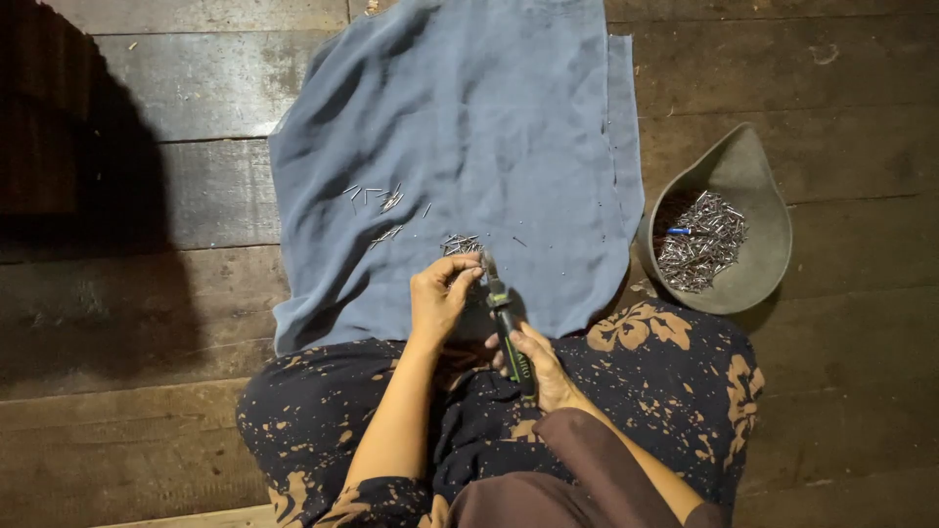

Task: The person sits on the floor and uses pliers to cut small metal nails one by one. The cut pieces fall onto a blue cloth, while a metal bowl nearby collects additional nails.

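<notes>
Right hand (536, 364) grips pliers (506, 323); left hand (442, 293) fingers pinch, seemingly, a small metal pin.

The cloth (460, 147) is a plain grey-blue. The bowl (753, 166) is dull grey and the nails (699, 244) in it are silvery. The pliers (509, 328) have green and black handles. The skirt (675, 391) is dark with an orange-brown flower pattern. The floor planks (147, 293) are dark brown.

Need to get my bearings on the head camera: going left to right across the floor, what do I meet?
Bare wooden floor → small metal pieces on the blue cloth → left hand → pliers in the right hand → grey bowl of metal pieces.
</notes>
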